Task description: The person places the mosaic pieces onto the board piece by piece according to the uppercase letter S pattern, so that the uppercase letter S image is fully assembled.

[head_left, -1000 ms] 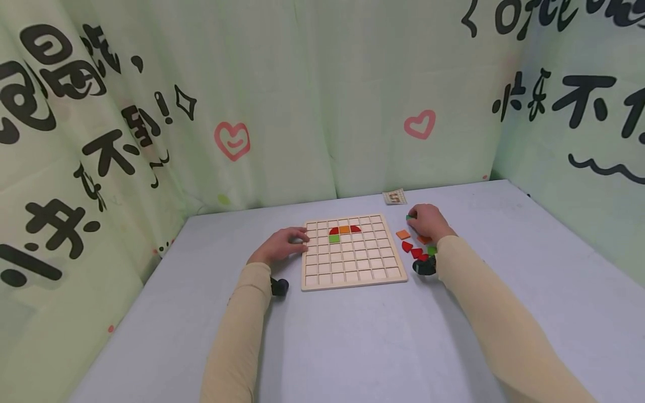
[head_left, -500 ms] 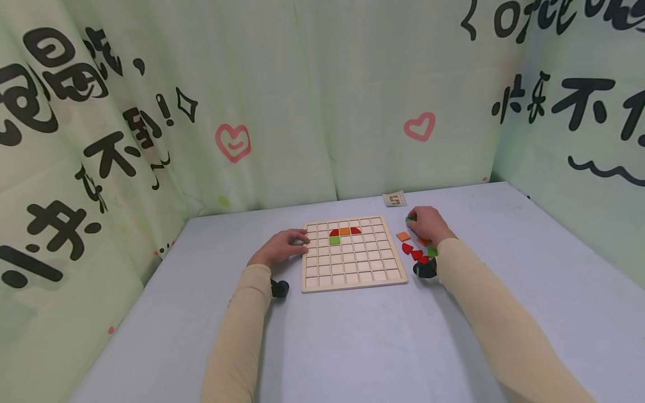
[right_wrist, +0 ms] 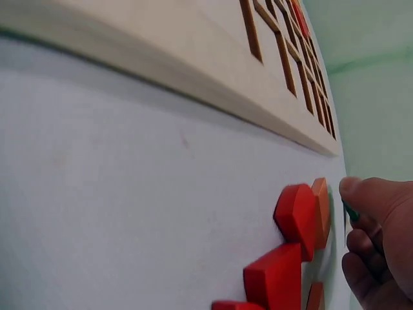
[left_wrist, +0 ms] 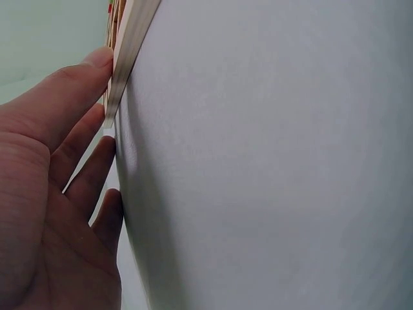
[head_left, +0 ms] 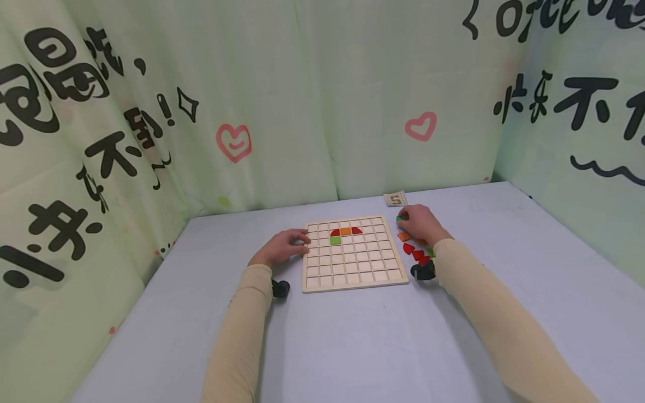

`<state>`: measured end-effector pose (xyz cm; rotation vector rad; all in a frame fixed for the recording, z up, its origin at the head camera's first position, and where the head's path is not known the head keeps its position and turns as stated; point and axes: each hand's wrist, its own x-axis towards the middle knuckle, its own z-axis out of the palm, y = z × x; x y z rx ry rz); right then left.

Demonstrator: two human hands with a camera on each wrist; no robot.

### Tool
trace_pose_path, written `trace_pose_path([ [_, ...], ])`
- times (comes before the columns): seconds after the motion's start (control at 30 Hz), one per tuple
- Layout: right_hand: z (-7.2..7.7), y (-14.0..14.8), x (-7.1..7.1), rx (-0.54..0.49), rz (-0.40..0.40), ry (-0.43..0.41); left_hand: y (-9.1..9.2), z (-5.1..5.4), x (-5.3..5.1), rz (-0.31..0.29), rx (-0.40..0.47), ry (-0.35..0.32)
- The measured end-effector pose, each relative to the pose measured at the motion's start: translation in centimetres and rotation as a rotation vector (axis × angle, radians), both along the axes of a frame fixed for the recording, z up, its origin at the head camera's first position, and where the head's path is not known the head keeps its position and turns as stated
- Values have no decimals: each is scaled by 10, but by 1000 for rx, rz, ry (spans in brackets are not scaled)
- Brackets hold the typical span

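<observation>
A green piece point(right_wrist: 352, 212) is pinched in the fingers of the right hand point(head_left: 421, 224); the board's left edge point(left_wrist: 128, 48) is touched by the left hand point(head_left: 280, 246), fingers relaxed.

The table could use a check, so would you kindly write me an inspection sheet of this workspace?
Surface: pale table, smooth-looking.
Job's things: wooden board, holding two red tiles, an orange tile and a green tile; loose tiles to its right.
Clutter: patterned card near the table's back.
Left hand: touching the board's left edge.
Right hand: pinching another green tile.
Cables: nothing seen.
Surroundings: pale green curtains with dark lettering and pink hearts.
</observation>
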<state>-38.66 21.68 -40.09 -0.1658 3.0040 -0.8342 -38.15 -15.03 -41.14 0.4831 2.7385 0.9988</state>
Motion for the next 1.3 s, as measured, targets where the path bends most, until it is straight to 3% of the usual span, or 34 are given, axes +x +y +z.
trace_pose_path([
  [0.67,12,-66,14,37,282,128,3,0,0,26,-9,-7],
  [1.13,13,-99,24,56,381,97,2,-2,-1,26,-6,-4],
  [1.3,11,-107,26,67,446,124,0,-3,-1,28,-2,-9],
])
